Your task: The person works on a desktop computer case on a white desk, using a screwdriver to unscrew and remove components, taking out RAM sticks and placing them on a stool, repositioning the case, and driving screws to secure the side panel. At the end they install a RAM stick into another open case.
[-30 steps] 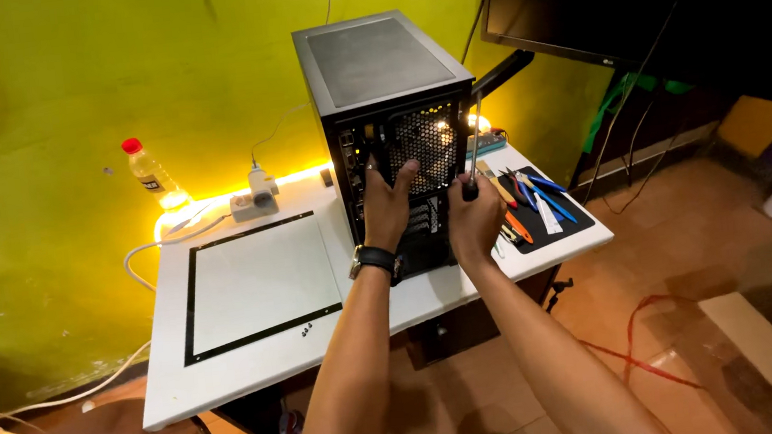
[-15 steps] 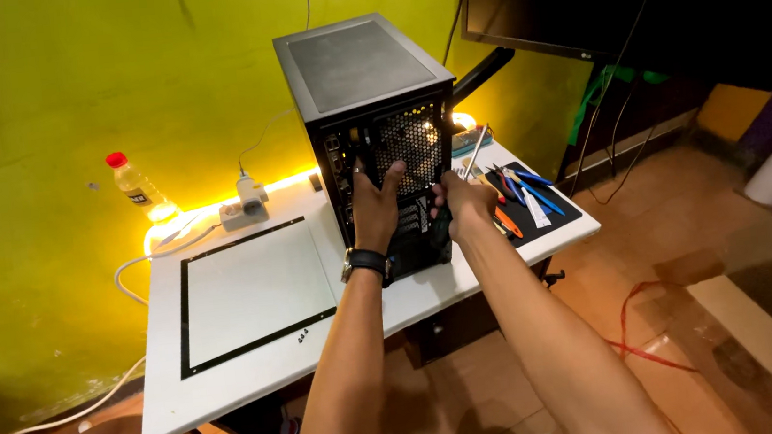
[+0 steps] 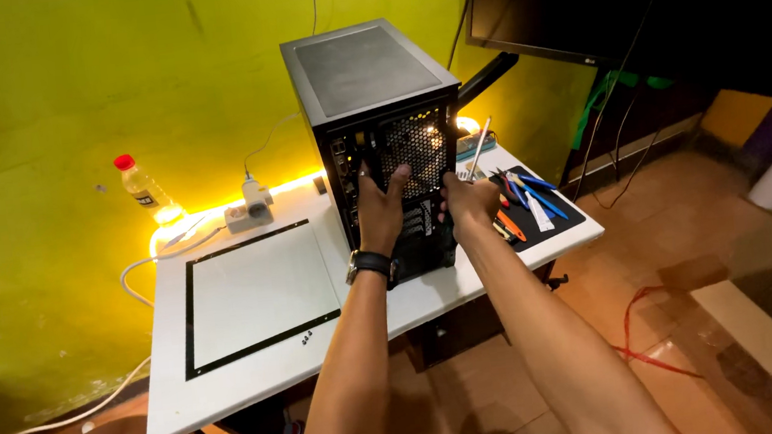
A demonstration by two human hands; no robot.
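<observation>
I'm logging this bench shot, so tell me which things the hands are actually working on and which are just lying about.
In hand:
- black computer case, upright on the white table
- left hand flat against its rear panel
- right hand at the case's rear edge, holding a screwdriver

Lying about:
- glass side panel
- small screws
- tool mat
- plastic bottle
- power strip

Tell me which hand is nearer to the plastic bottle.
Left. The left hand rests on the computer case's rear panel, on the side toward the bottle; the right hand is at the case's far edge.
</observation>
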